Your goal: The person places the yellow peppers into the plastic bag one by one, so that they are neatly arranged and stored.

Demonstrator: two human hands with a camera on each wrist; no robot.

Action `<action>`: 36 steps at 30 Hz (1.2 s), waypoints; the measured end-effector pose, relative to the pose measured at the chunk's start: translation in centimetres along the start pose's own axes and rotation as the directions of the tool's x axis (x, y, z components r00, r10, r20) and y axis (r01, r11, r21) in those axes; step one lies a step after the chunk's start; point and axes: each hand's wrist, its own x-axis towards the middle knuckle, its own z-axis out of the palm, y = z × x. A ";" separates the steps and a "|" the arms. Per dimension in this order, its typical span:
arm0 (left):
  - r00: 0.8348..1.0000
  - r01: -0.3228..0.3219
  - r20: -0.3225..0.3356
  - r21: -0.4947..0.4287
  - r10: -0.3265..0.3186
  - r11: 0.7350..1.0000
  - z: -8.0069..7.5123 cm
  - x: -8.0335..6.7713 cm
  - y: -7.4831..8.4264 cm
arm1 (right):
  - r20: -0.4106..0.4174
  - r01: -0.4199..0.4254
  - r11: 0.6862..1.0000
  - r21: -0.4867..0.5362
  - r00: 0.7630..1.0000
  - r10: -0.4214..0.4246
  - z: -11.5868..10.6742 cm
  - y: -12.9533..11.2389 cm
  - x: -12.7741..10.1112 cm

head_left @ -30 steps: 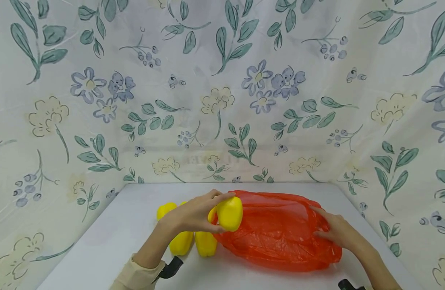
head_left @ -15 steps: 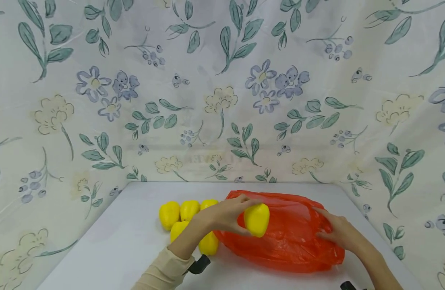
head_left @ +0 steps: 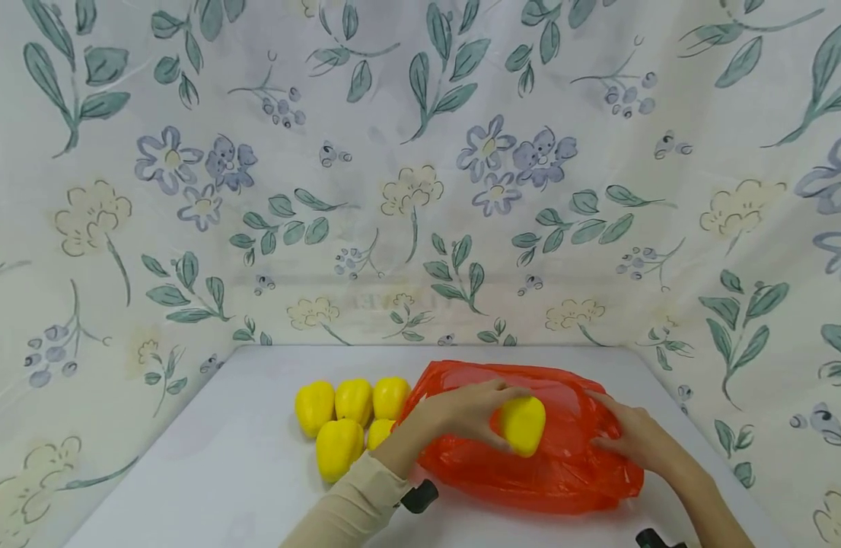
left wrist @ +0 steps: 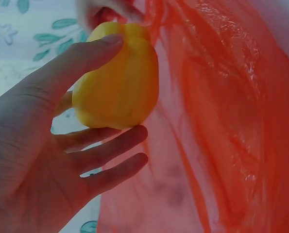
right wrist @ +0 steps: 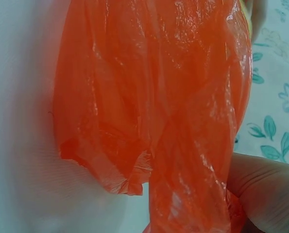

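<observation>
My left hand [head_left: 469, 413] pinches a yellow bell pepper [head_left: 523, 426] in front of the red plastic bag [head_left: 571, 487]. In the left wrist view the thumb lies over the bell pepper [left wrist: 120, 80], while several fingers of the left hand [left wrist: 37, 126] reach out beneath it. On the bag's right side, my right hand [head_left: 635, 438] grips the plastic. The right wrist view has the red bag [right wrist: 149, 97] bunched by the right hand [right wrist: 268, 194], its fingers partly hidden behind the plastic.
Several yellow bell peppers [head_left: 339, 449] sit grouped on the white table [head_left: 208, 457] left of the bag, one partly behind the left forearm. A flower-printed curtain [head_left: 420, 152] hangs behind the table and along both sides.
My left hand has carried the bell pepper rightward from the bag's left end to in front of its middle, uncovering the grouped peppers. The right hand stays on the bag.
</observation>
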 end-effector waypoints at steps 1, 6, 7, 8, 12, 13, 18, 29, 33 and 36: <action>1.000 0.003 0.010 0.009 -0.003 1.000 0.2 0.5 0.1 | 0.000 -0.004 1.000 0.002 1.000 0.004 0.0 0.0 0.0; 0.998 0.029 0.062 0.025 -0.030 0.999 1.1 2.6 0.7 | -0.002 -0.007 1.000 0.000 1.000 0.007 0.0 0.0 0.1; 0.997 0.034 0.069 0.023 -0.035 0.999 1.3 2.9 0.7 | -0.004 -0.007 1.000 -0.003 1.000 0.007 0.0 0.0 0.1; 0.996 0.038 0.076 0.020 -0.039 0.999 1.4 3.3 0.8 | -0.004 -0.006 1.000 -0.003 1.000 0.006 0.0 0.0 0.2; 0.994 0.048 0.094 -0.006 -0.048 0.999 1.8 4.3 1.0 | -0.007 -0.002 1.000 -0.005 1.000 0.002 0.0 0.0 0.3; 0.994 0.054 0.097 -0.011 -0.053 0.998 1.9 4.5 1.0 | -0.006 -0.001 1.000 -0.007 1.000 0.001 0.0 0.0 0.3; 0.991 0.088 0.108 -0.049 -0.083 0.995 2.1 5.5 0.9 | -0.007 0.020 1.000 -0.023 1.000 -0.020 -0.1 0.0 0.1; 0.984 0.141 0.118 -0.080 -0.131 0.987 2.7 7.3 0.5 | -0.007 0.018 1.000 0.005 1.000 -0.017 0.0 0.2 0.1; 0.981 0.165 0.117 -0.114 -0.152 0.980 3.3 7.8 0.8 | -0.005 0.028 1.000 -0.008 1.000 -0.028 -0.1 0.0 -0.1; 0.981 0.172 0.116 -0.119 -0.158 0.978 3.6 8.4 1.1 | -0.007 0.037 0.999 -0.017 0.999 -0.037 -0.2 -0.1 -0.2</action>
